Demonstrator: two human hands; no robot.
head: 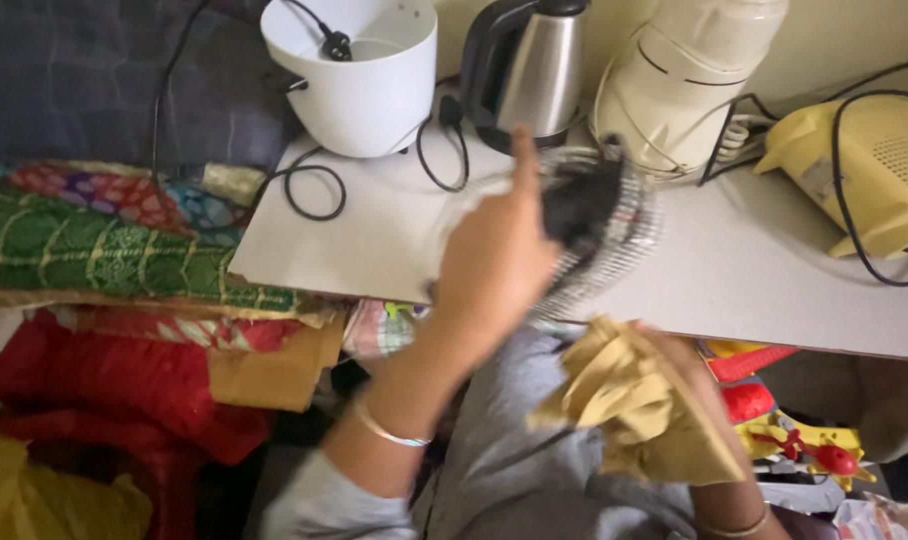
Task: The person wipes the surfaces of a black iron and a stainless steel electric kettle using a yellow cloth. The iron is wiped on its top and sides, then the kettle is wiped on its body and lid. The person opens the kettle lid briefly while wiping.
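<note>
Here | left hand (494, 262) gripped the small wire-guard fan (599, 215) at centre frame, over the white worktop (764, 280), forefinger up | right hand (689, 375) clutched a yellow cloth (634, 400) just below the fan | left hand nearer; fan's axis unclear, blurred

No screens or signs show. A crumpled white wrapper (869, 518) with faint print lies at the lower right corner, beside a yellow and red toy (804, 445).
</note>
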